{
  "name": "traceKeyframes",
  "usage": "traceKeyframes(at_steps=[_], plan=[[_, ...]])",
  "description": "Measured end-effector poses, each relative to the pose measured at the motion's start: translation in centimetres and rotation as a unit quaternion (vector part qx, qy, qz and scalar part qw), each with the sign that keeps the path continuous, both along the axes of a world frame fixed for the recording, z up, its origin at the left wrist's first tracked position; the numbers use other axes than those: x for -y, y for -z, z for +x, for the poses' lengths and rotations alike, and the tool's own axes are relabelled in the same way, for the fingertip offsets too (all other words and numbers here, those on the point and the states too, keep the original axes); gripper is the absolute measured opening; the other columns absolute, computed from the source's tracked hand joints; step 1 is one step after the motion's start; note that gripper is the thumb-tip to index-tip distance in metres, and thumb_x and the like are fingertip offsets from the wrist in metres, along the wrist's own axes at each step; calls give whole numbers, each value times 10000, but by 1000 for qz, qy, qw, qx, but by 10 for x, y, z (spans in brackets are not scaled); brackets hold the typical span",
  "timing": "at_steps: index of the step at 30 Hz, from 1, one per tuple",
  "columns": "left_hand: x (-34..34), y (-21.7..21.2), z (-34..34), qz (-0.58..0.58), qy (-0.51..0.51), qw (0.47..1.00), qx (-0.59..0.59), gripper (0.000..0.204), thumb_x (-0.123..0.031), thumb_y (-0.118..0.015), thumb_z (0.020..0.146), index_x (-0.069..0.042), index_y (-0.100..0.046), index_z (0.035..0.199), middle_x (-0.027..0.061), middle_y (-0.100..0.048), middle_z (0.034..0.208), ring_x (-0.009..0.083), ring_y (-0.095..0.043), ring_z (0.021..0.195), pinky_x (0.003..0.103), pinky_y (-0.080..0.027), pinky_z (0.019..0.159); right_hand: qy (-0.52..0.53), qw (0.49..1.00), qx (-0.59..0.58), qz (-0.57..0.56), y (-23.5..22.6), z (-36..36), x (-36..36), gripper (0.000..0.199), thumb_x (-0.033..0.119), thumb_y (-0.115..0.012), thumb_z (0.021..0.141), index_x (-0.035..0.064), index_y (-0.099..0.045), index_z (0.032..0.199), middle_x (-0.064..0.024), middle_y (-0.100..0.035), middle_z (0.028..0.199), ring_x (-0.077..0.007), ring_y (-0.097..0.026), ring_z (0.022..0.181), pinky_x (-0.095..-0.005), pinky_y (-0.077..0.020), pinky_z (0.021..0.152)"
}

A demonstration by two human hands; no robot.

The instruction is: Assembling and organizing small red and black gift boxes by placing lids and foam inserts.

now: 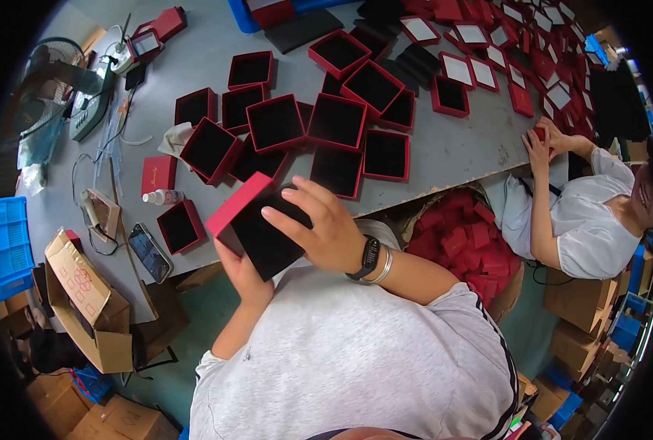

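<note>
In front of my chest I hold a small red box, tilted, with a black pad at its open side. My left hand grips the box from below and behind; most of its fingers are hidden by the box and pad. The bent fingers of my right hand lie over the pad's upper right part, and its thumb is out of sight. Whether the pad sits fully inside the box cannot be made out. Just beyond my hands, several open red boxes with black linings lie grouped on the grey table.
On the left are a phone, a small white bottle, a fan and an open carton. A sack of red boxes stands at my right. Beyond it a co-worker handles a red piece beside a large pile of boxes.
</note>
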State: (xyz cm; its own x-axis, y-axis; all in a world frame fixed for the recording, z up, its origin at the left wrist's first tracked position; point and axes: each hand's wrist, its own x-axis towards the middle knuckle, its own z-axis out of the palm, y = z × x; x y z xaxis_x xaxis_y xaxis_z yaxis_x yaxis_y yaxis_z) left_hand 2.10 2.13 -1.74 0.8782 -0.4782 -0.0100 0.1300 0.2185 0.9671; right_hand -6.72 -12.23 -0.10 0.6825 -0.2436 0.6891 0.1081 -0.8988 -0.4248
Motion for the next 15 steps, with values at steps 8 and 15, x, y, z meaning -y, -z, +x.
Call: traceKeyframes(at_steps=[8, 15], plan=[[13, -11, -10, -3, 185, 978, -99, 592, -361, -490, 959, -72, -313, 1445, 116, -492, 1341, 203, -530, 1211, 351, -448, 1011, -95, 969, -228, 19, -42, -48, 35, 794, 28, -664, 693, 123, -414, 1441, -171, -373, 1445, -368, -352, 1354, -456, -388, 1074], [23, -7, -18, 50, 361, 927, -86, 649, -248, -619, 927, -69, -292, 1459, 102, -481, 1345, 187, -494, 1217, 329, -424, 1004, -129, 949, -237, 161, -18, -91, 30, 848, 353, -717, 825, 87, -289, 1507, -226, -152, 1569, -444, -154, 1449, -512, -236, 1151]])
